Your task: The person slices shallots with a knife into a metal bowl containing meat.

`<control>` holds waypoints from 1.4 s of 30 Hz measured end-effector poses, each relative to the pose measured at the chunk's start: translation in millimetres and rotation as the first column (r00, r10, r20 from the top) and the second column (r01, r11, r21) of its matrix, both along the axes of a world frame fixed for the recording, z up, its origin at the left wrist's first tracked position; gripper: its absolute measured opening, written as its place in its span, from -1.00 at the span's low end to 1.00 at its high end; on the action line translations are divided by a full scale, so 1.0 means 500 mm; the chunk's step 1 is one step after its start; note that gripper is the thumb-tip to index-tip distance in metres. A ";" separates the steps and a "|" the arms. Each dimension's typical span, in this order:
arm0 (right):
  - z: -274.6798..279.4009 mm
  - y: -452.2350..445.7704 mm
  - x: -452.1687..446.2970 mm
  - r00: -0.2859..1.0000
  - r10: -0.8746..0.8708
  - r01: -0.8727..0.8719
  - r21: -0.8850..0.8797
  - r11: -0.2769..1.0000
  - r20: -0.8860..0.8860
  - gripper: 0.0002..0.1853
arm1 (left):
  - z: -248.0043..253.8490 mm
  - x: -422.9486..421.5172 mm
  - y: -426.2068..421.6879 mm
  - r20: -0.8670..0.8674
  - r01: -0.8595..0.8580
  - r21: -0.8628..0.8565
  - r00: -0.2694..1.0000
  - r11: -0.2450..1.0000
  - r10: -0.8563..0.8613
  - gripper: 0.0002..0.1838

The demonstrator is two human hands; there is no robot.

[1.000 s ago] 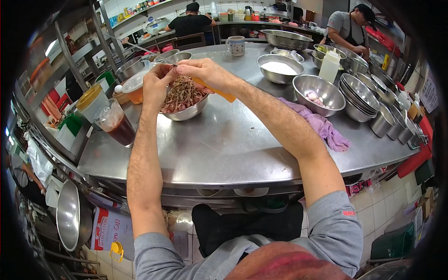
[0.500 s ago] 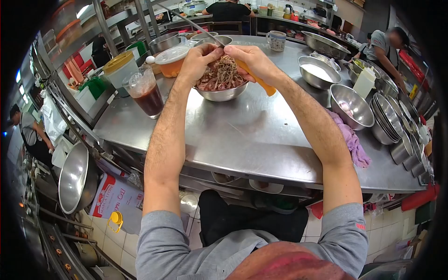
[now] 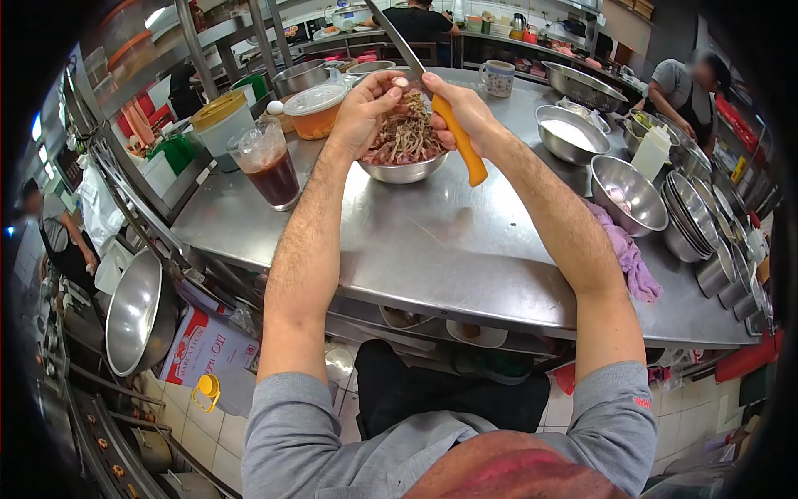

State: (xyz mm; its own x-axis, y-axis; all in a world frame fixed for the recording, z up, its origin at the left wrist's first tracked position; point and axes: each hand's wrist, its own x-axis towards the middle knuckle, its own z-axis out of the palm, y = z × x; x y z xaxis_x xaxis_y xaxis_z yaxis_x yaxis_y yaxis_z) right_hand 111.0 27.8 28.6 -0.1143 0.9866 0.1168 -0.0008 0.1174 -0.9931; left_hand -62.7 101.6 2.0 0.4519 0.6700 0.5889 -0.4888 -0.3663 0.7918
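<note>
"What are your hands doing?"

"My left hand (image 3: 374,112) pinches a small pale piece (image 3: 401,82) between finger and thumb; my right hand (image 3: 467,115) is wrapped round the orange handle (image 3: 461,148) of a knife (image 3: 406,51); my hands are close together, but I can't tell if they touch."

"Why just the fingertips?"

"I think it's because the piece is so little; a pinch leaves its pale side showing, so I can see it; it's up above the metal bowl (image 3: 407,173)."

"Why does the knife stick out like that?"

"It points up and away from me; I guess that puts the part by my thumb just beside the piece, and the long end far from my arms; I can't tell if the edge touches the piece."

"Why is the bowl there?"

"It sits under my hands on the shiny table (image 3: 399,241), maybe to catch loose bits; a heap (image 3: 405,140) of brown strings and reddish bits pokes up past its rim."

"And the sides?"

"On my right, another bowl (image 3: 642,219) holds a few pale pink lumps (image 3: 617,196), maybe close so I can reach them; on my left, a jug (image 3: 274,179) of dark drink stands upright, perhaps to the side so I don't bump it."
</note>
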 end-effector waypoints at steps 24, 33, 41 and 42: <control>-0.023 0.009 -0.018 0.772 -0.366 -0.104 0.671 0.734 0.520 -0.26 | 0.004 0.013 -0.024 0.047 -0.173 -0.037 0.984 0.984 0.175 -0.69; -0.024 0.001 -0.016 0.762 -0.310 -0.117 0.592 0.797 0.569 -0.29 | -0.001 0.002 -0.007 0.111 -0.145 -0.027 0.983 0.989 0.148 -0.70; -0.023 0.005 -0.012 0.828 -0.249 -0.109 0.578 0.809 0.503 -0.38 | -0.002 0.004 -0.007 0.081 -0.183 -0.035 0.979 0.983 0.185 -0.66; -0.025 0.007 -0.011 0.827 -0.266 -0.099 0.594 0.798 0.496 -0.39 | -0.004 0.005 -0.006 0.078 -0.182 -0.037 0.980 0.983 0.185 -0.66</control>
